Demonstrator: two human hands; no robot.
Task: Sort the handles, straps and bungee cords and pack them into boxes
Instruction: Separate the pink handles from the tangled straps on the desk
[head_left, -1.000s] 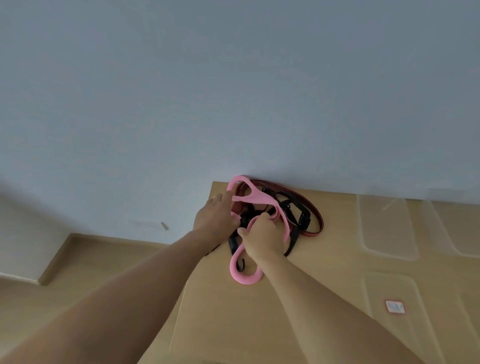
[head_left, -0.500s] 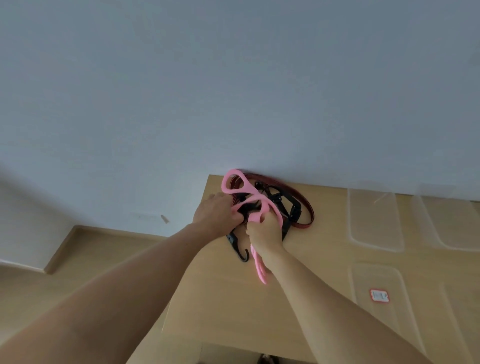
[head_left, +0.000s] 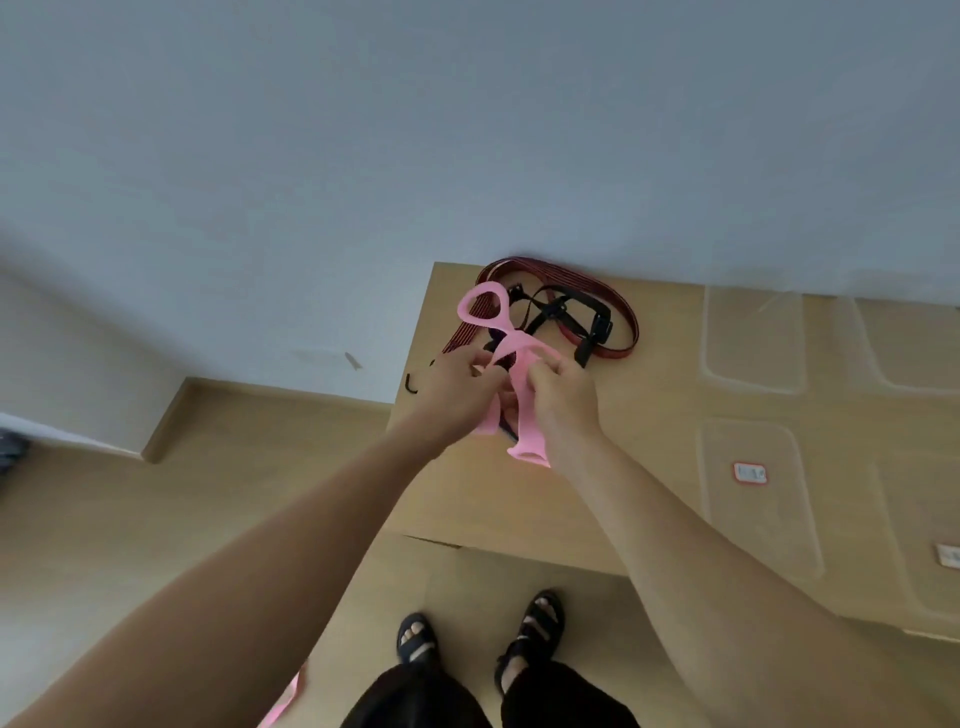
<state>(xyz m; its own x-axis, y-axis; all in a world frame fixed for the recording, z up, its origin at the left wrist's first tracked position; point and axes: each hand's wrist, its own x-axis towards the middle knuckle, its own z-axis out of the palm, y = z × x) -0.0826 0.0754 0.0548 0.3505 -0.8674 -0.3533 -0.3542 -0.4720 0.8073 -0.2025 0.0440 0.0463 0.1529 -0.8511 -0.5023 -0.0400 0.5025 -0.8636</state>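
Wooden table (head_left: 649, 426) bears containers (head_left: 753, 338), straps (head_left: 600, 314) behind pink handle (head_left: 521, 395)

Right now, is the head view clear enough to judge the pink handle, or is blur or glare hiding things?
Head view: light is even, no glare; the pink handle is softly blurred where held, its far loop sharper; the wide-angle lens warps the frame edges; the clear boxes show only as faint outlines.

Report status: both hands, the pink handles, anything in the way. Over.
Left hand and right hand both gripping pink handles, held over table. Black straps and red striped strap heaped just behind; snagged or not, unclear.
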